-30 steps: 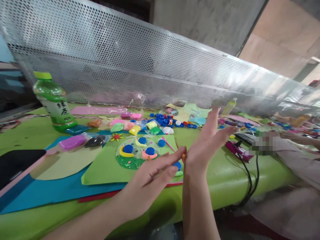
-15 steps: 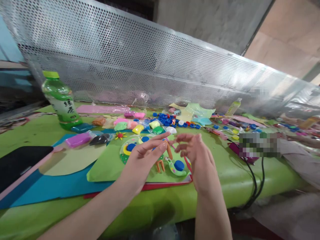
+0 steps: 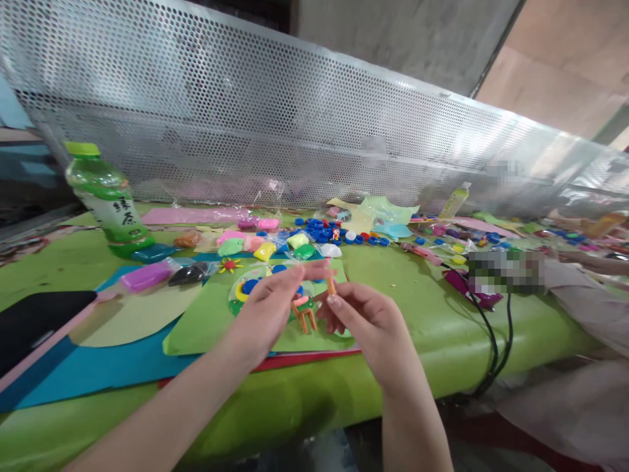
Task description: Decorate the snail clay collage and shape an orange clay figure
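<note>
My left hand point(image 3: 272, 305) and my right hand point(image 3: 363, 318) meet above a green paper sheet point(image 3: 206, 324). Both pinch a thin orange clay roll point(image 3: 331, 286) that stands nearly upright between their fingertips. Just below it, two short orange clay legs point(image 3: 307, 319) stick out by a clear round disc point(image 3: 253, 288) decorated with blue bottle caps and clay shapes. Part of the disc is hidden behind my left hand.
A green tea bottle point(image 3: 109, 203) stands at the back left. Bags of coloured clay point(image 3: 265, 246) and loose blue caps point(image 3: 319, 231) lie behind the sheet. Black cables point(image 3: 496, 341) hang over the table's right edge. Another person's sleeve point(image 3: 580, 282) shows at right. A perforated metal screen point(image 3: 295, 131) backs the table.
My hands went from rubbing flat palm to palm to a fingertip pinch on the orange roll. They have moved slightly nearer to me and lower over the green sheet.
</note>
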Tool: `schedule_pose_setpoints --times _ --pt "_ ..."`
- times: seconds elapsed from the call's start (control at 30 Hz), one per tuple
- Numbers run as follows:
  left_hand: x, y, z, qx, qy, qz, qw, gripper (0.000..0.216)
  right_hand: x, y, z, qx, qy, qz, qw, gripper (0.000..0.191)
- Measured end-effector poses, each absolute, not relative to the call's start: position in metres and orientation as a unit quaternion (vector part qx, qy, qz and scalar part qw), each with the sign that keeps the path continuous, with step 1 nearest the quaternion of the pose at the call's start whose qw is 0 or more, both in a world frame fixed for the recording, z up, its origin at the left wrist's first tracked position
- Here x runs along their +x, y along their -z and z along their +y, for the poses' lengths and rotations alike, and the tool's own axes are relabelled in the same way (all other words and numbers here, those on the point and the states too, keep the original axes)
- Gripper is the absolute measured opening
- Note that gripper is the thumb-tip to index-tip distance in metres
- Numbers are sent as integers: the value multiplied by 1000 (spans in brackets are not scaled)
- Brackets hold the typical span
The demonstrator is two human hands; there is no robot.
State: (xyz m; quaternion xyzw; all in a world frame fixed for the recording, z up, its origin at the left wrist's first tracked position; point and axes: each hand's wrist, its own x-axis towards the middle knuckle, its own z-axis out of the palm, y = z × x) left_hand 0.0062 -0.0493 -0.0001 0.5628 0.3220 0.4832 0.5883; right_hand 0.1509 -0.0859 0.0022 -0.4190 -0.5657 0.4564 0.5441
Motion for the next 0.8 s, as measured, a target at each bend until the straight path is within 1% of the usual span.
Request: schedule_pose_setpoints --times 0.07,0.13,0.17,0.23,0.27,0.37,0.6,0.7,0.8 --pt "-2 -5 -45 655 -407 372 516 36 158 5 -88 -463 -408 -563 550 17" --pt "-10 -9 -39 756 -321 420 386 49 164 14 -92 -504 -368 -554 552 20" --pt "-12 -9 -36 797 -290 429 311 51 166 18 -94 -518 -356 -550 549 21" --pt "-14 -7 -31 850 -239 425 199 43 171 26 -97 -538 -345 -543 545 23" --pt "-13 -5 -28 865 -213 421 171 37 173 29 -98 -544 -343 -539 544 24" --pt "-10 2 -25 875 -144 436 151 34 178 35 -100 -555 -336 -531 546 25" --pt "-14 2 -22 876 -89 447 156 20 177 36 -106 -567 -316 -517 557 21" --pt "-16 -2 -22 879 -85 432 183 19 175 36 -109 -575 -311 -526 543 19" --pt "-15 -5 -26 858 -88 453 224 17 173 38 -110 -575 -314 -533 535 17"
